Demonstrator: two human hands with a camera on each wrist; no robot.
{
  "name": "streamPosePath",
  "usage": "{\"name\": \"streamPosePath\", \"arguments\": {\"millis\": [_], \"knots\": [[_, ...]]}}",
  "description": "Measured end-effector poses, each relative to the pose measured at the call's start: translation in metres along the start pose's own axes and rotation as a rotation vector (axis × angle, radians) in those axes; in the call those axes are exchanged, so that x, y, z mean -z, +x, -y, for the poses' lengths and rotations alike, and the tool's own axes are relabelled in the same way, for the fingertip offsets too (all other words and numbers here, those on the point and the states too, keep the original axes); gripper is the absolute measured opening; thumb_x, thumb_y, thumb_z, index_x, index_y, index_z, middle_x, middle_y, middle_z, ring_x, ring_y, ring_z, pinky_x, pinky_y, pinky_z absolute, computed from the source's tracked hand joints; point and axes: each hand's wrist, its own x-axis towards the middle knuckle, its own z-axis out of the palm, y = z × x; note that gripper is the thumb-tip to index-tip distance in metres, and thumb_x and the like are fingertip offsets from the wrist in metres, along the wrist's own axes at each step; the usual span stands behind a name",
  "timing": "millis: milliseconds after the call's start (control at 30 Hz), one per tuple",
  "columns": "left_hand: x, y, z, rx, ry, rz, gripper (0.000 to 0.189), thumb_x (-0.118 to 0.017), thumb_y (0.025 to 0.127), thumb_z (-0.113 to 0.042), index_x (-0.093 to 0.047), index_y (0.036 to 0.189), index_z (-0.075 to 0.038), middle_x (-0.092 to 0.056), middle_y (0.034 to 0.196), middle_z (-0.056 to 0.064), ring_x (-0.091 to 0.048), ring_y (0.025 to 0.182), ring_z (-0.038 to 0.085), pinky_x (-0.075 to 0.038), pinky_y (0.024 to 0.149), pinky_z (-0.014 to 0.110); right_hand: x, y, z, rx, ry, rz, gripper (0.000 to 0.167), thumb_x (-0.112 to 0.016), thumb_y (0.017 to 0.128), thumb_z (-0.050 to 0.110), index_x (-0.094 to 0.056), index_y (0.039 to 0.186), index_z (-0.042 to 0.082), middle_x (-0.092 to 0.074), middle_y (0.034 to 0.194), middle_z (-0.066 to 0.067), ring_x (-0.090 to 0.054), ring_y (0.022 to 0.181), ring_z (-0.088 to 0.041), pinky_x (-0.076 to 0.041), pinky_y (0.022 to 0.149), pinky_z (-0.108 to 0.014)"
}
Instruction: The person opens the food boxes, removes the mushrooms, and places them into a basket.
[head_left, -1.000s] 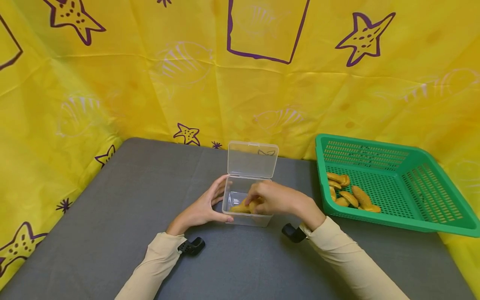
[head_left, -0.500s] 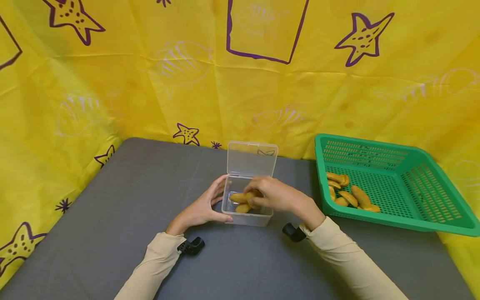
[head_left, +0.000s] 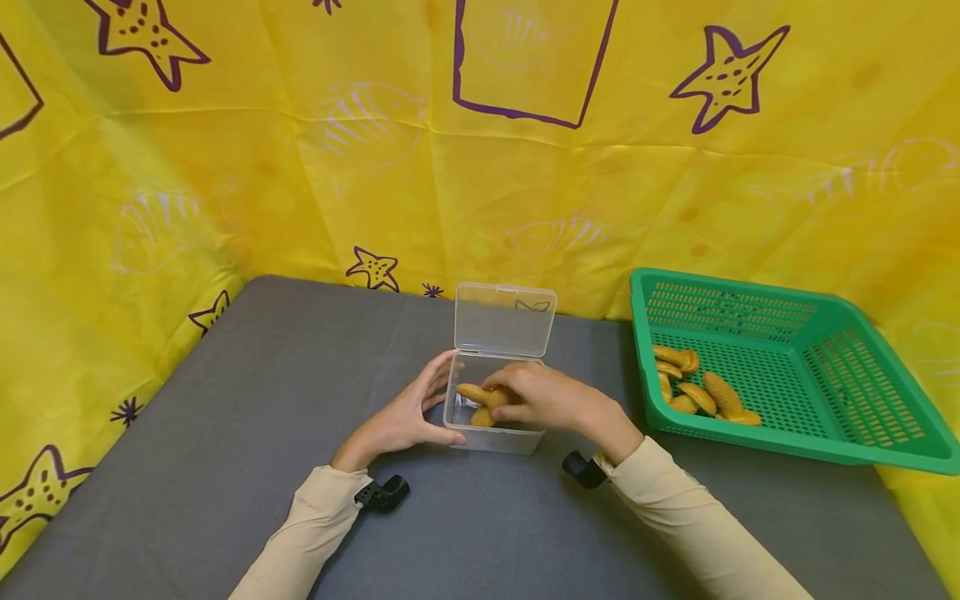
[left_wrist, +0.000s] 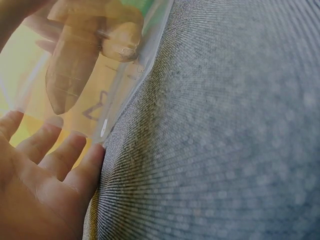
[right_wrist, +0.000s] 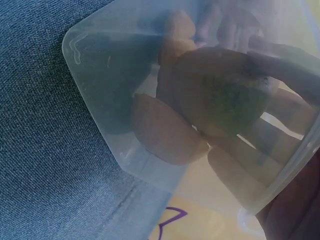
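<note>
A clear plastic box stands on the table with its hinged lid raised at the back. My left hand holds the box at its left side, thumb at the front wall, fingertips against the side wall in the left wrist view. Inside the box, my right hand grips a brown mushroom whose stem points left. Below it in the head view lies another mushroom, also seen through the wall as a rounded piece in the right wrist view. My right fingertips are partly hidden by the mushroom.
At the right stands a green plastic basket with several brown mushrooms at its left end. A grey cloth covers the table. Yellow printed fabric hangs behind and to the left.
The right hand stays in the box and shifts the mushrooms. The held mushroom's stem now shows above the other mushroom. The left hand, box and basket keep their places.
</note>
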Motion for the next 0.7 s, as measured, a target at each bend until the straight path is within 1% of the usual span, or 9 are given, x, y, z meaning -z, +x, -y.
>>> {"name": "streamPosePath", "arguments": {"millis": [133, 267, 333, 500, 600, 700], "knots": [[0.0, 0.0, 0.0, -0.001, -0.002, 0.001, 0.116, -0.088, 0.074, -0.012, -0.01, 0.158, -0.028, -0.02, 0.164, 0.016, -0.02, 0.152, 0.033, -0.027, 0.122, 0.051, 0.0, 0.0, -0.001, -0.006, 0.008, -0.007, 0.032, -0.072, 0.091, 0.019, -0.069, 0.119, 0.003, -0.072, 0.11, -0.007, -0.063, 0.094, -0.015, -0.054, 0.087, -0.034], [0.0, 0.0, 0.0, -0.006, -0.003, 0.001, 0.116, -0.088, 0.075, -0.012, -0.01, 0.158, -0.027, -0.019, 0.164, 0.016, -0.02, 0.152, 0.033, -0.027, 0.121, 0.052, -0.001, 0.001, -0.003, 0.015, 0.036, -0.024, 0.03, -0.072, 0.088, 0.014, -0.07, 0.116, 0.002, -0.072, 0.102, -0.005, -0.058, 0.083, -0.01, -0.052, 0.075, -0.025], [0.0, 0.0, 0.0, -0.009, -0.002, 0.002, 0.115, -0.088, 0.075, -0.012, -0.01, 0.158, -0.027, -0.019, 0.164, 0.016, -0.02, 0.153, 0.033, -0.027, 0.121, 0.052, -0.001, 0.0, -0.003, 0.012, 0.046, -0.03, 0.03, -0.071, 0.087, 0.013, -0.071, 0.115, 0.003, -0.071, 0.101, -0.003, -0.056, 0.08, -0.009, -0.049, 0.072, -0.022], [-0.001, 0.0, 0.001, -0.018, -0.005, -0.002, 0.116, -0.088, 0.074, -0.011, -0.01, 0.159, -0.026, -0.02, 0.164, 0.018, -0.021, 0.152, 0.033, -0.027, 0.121, 0.051, 0.004, -0.002, -0.001, -0.028, 0.062, -0.056, 0.031, -0.071, 0.085, 0.012, -0.071, 0.116, 0.006, -0.071, 0.1, -0.001, -0.056, 0.079, -0.008, -0.048, 0.071, -0.02], [-0.001, 0.0, 0.001, -0.02, -0.009, -0.004, 0.117, -0.088, 0.074, -0.01, -0.009, 0.159, -0.025, -0.021, 0.163, 0.018, -0.022, 0.152, 0.033, -0.027, 0.122, 0.051, 0.008, -0.005, -0.001, -0.05, 0.091, -0.078, 0.032, -0.069, 0.085, 0.011, -0.07, 0.117, 0.006, -0.07, 0.096, 0.001, -0.056, 0.075, -0.006, -0.049, 0.068, -0.019], [-0.001, 0.0, 0.0, -0.01, -0.008, -0.008, 0.117, -0.088, 0.074, -0.012, -0.009, 0.159, -0.026, -0.02, 0.164, 0.017, -0.023, 0.151, 0.033, -0.027, 0.122, 0.05, 0.014, -0.009, 0.0, -0.075, 0.112, -0.101, 0.034, -0.068, 0.086, 0.011, -0.069, 0.12, 0.007, -0.07, 0.098, 0.002, -0.057, 0.075, -0.006, -0.05, 0.069, -0.02]]}}
